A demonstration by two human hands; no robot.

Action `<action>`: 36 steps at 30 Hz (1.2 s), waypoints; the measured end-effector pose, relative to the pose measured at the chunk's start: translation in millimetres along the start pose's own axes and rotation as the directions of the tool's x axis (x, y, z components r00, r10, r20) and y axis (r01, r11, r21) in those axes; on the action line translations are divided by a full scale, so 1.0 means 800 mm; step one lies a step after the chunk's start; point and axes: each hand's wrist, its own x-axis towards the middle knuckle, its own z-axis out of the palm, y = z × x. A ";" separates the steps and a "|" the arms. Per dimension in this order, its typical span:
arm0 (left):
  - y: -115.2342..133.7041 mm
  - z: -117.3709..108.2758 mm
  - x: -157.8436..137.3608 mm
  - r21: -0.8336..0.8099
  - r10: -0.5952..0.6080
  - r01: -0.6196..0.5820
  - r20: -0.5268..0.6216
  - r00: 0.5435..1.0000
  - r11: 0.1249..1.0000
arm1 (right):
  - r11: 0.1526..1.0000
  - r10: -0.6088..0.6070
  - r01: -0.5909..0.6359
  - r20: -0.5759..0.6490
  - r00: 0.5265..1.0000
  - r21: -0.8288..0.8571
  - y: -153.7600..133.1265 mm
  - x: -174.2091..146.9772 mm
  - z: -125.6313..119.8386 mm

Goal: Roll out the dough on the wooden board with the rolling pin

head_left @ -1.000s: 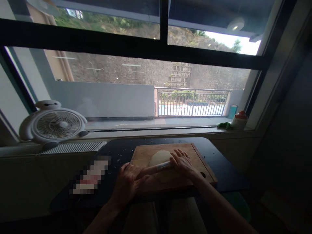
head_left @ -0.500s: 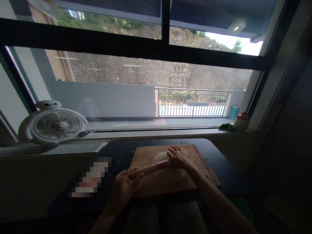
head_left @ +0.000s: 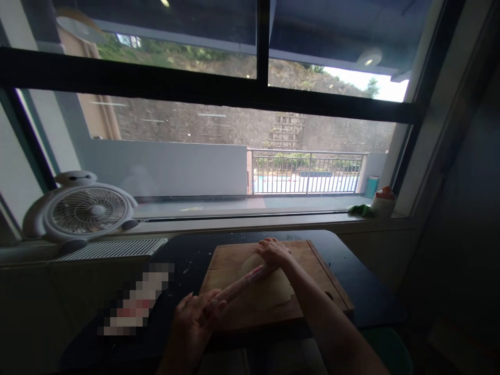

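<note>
A rolling pin lies slantwise across a flat, pale sheet of dough on a wooden board. My left hand is closed round the pin's near left end, close to the board's left edge. At the far right end, my right hand bends its fingers over the pin and hides that tip. Dough shows on both sides of the pin, with an uneven edge at the lower right.
The board rests on a dark table with small pale crumbs on it. A blurred-out item lies at the table's left. A white fan stands by the window at left. A white container with an orange top sits on the sill.
The rolling pin is angled more steeply across the dough. My right hand has shifted slightly left and its fingers are more curled. The whole view has tilted a little upward.
</note>
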 end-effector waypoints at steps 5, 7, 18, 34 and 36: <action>0.004 0.000 -0.008 0.010 0.064 -0.064 -0.026 0.998 0.998 | 1.000 0.017 -0.017 -0.020 1.000 0.004 -0.009 0.003 0.002; 0.022 -0.008 -0.013 -0.007 0.114 -0.114 -0.008 0.993 0.993 | 1.000 -0.003 0.003 -0.039 0.999 0.006 0.001 -0.026 0.001; 0.100 -0.027 -0.032 -0.079 0.299 -0.295 0.036 0.954 0.952 | 0.998 -0.052 0.049 -0.075 0.996 -0.035 0.057 -0.129 0.004; 0.159 0.004 -0.050 -0.163 0.364 -0.358 0.010 0.931 0.920 | 0.987 -0.080 0.091 -0.080 0.994 0.132 0.031 -0.117 0.003; 0.165 0.013 -0.055 -0.173 0.369 -0.369 -0.035 0.929 0.913 | 0.986 -0.033 0.044 -0.071 0.997 0.163 0.047 -0.137 0.000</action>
